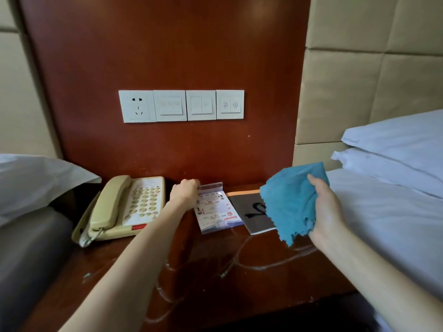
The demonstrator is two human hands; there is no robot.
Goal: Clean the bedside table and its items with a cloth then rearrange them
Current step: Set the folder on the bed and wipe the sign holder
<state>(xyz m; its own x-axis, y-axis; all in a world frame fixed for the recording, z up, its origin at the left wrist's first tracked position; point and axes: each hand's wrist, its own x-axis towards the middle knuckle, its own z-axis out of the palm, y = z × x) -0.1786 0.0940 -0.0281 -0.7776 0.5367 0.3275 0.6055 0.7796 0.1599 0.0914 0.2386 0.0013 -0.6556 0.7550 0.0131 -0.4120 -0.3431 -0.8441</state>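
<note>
The dark wooden bedside table [206,279] carries a beige telephone [124,207] at the left, a clear acrylic card stand [217,209] with a printed leaflet in the middle, and a grey notepad [251,212] with an orange top edge to its right. My left hand [185,191] grips the upper left edge of the card stand, fingers curled round it. My right hand [326,212] holds a crumpled blue cloth [290,200] in the air above the notepad's right part, hiding some of it.
A white socket and switch panel [181,105] sits on the red-brown wall board behind. White pillows [393,149] and a bed lie to the right. Another pillow [36,180] and a dark bed edge are at the left. A thin cable [263,265] trails over the tabletop.
</note>
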